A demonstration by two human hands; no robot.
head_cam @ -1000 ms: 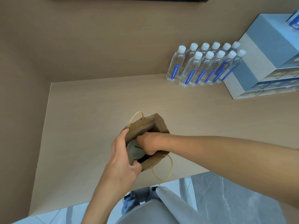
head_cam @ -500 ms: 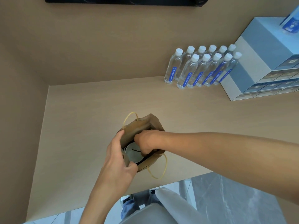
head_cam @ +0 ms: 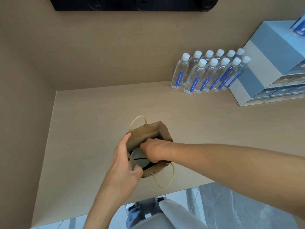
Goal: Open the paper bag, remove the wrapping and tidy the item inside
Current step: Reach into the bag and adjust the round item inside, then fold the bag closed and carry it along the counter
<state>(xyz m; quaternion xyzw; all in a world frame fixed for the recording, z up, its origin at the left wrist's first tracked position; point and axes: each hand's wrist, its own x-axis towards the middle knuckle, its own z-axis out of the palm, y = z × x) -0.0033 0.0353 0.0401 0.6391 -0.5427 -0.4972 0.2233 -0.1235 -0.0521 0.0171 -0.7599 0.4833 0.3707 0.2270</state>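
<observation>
Right hand (head_cam: 152, 150) reaches into the bag mouth, fingers curled round the grey round item (head_cam: 139, 158), apparently to lift it out. Left hand (head_cam: 125, 160) clamps the paper bag (head_cam: 162, 132) rim, thumb inside and fingers outside, likely bracing it open and upright. Bag stands near the worktop (head_cam: 92, 129) front edge, handles flopped outward. Water bottles (head_cam: 208, 73) and boxes (head_cam: 270, 63) sit at the far right corner, well apart.
</observation>
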